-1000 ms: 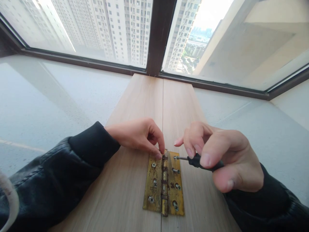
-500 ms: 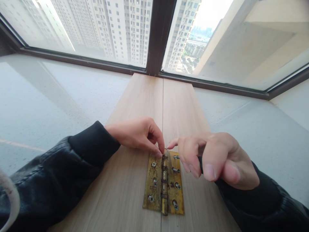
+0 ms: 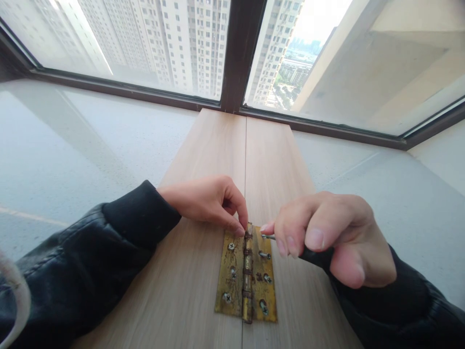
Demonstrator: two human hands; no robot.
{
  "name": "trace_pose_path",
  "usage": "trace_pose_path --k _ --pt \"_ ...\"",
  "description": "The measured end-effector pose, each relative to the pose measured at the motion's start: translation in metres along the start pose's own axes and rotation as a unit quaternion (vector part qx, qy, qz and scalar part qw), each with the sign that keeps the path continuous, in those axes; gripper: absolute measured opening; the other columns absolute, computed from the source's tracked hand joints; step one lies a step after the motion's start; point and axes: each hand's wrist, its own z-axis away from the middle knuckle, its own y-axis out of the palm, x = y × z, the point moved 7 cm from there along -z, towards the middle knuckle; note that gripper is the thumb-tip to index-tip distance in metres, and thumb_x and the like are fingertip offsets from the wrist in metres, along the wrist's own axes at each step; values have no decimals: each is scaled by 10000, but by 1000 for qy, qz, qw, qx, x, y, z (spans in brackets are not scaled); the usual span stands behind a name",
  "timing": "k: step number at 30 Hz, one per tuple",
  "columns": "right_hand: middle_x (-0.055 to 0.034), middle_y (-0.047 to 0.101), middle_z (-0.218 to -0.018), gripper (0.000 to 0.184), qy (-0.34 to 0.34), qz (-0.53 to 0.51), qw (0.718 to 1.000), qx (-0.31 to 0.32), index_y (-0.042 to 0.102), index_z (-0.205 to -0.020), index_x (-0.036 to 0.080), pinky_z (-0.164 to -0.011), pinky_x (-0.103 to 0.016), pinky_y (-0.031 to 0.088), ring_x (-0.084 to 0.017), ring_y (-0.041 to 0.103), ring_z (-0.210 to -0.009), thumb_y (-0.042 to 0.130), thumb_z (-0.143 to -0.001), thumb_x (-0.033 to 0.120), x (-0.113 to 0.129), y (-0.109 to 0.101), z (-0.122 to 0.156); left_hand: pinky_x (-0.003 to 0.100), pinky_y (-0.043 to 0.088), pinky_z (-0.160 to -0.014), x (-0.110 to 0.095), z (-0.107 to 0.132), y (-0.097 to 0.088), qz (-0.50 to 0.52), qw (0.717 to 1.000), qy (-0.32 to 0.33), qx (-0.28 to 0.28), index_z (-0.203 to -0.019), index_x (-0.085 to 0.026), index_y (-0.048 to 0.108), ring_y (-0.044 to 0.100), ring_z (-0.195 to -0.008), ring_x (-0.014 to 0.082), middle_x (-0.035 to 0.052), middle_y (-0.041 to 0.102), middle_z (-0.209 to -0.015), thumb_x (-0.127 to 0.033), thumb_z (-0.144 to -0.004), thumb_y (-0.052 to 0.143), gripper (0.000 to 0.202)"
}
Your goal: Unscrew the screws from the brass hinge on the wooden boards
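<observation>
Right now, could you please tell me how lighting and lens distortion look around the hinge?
Head view: daylight through the window lights the brass hinge evenly, no glare; head view: the sky is washed out; head view: the wide lens bows the window frame.

A dark window frame (image 3: pixel 238 53) stands at 12 o'clock, pale tower blocks (image 3: pixel 174 39) behind the glass at 11 o'clock, a beige wall (image 3: pixel 381 63) at 1 o'clock, and a grey speckled sill (image 3: pixel 90 140) at 9 o'clock

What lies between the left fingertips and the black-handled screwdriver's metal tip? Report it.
Head view: only the rusty centre barrel of the brass hinge, between the left hand and the black-handled screwdriver in the right hand.
</observation>
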Motion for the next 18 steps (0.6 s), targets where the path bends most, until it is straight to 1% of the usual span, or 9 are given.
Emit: trace_pose_path --k 3,5,6,9,11,13,14,16,18 --pt "-35 691 -779 214 17 -46 998 34 732 -1076 229 -805 -405 549 -146 644 -716 641 -907 323 -5 8 0 194 265 -441 1 0 0 -6 1000 0 1 -830 -110 767 367 -488 53 -50 446 -533 -340 -753 747 243" --pt "-20 641 -734 228 33 -55 997 38 736 -1027 237 -726 -364 530 -136 604 -686 551 -958 351 -7 11 0 194 260 -441 1 -1 0 -7 1000 2 0 -831 -106 766 361 -487 52 -52 435 -531 -342 -758 741 248" --pt "-15 614 -730 251 43 -49 997 26 737 -980 233 -694 -340 507 -131 581 -679 529 -966 373 -7 10 1 193 257 -440 1 -1 1 -6 1000 3 -1 -829 -103 765 356 -486 50 -54 430 -530 -339 -756 742 249" --pt "-8 559 -777 277 67 -19 997 -19 718 -885 219 -661 -311 452 -128 536 -694 584 -916 459 -6 3 5 191 253 -435 0 -1 1 -1 1000 7 0 -825 -94 762 347 -478 47 -58 422 -524 -328 -755 741 246" --pt "-14 543 -853 231 98 10 995 -13 729 -874 227 -704 -325 452 -139 543 -756 664 -861 448 -6 1 7 191 261 -436 -1 -1 1 0 1000 7 -1 -830 -93 762 356 -478 49 -55 433 -526 -327 -753 744 247" --pt "-13 517 -903 184 103 33 994 -4 753 -899 252 -736 -330 450 -144 541 -803 715 -829 418 -6 -2 6 192 265 -436 -1 -1 1 1 1000 5 -2 -829 -96 763 363 -479 51 -52 437 -524 -330 -750 748 247" --pt "-11 507 -908 185 95 42 995 -5 761 -925 260 -738 -325 448 -142 534 -808 728 -820 409 -6 -4 5 193 265 -437 -1 -1 1 0 1000 5 -1 -828 -99 763 363 -479 52 -52 435 -523 -330 -751 747 244" --pt "-4 516 -877 282 51 45 998 0 754 -1011 265 -693 -299 447 -132 524 -771 777 -769 408 -2 -7 3 194 259 -435 -2 0 0 -1 1000 6 -2 -820 -105 763 353 -478 52 -55 424 -520 -328 -754 743 234" --pt "4 568 -837 373 16 52 998 19 735 -1060 266 -709 -292 474 -127 543 -743 830 -712 362 1 -9 1 196 258 -437 -2 -1 0 -1 1000 6 -3 -822 -110 764 348 -478 51 -56 420 -523 -326 -756 741 227"
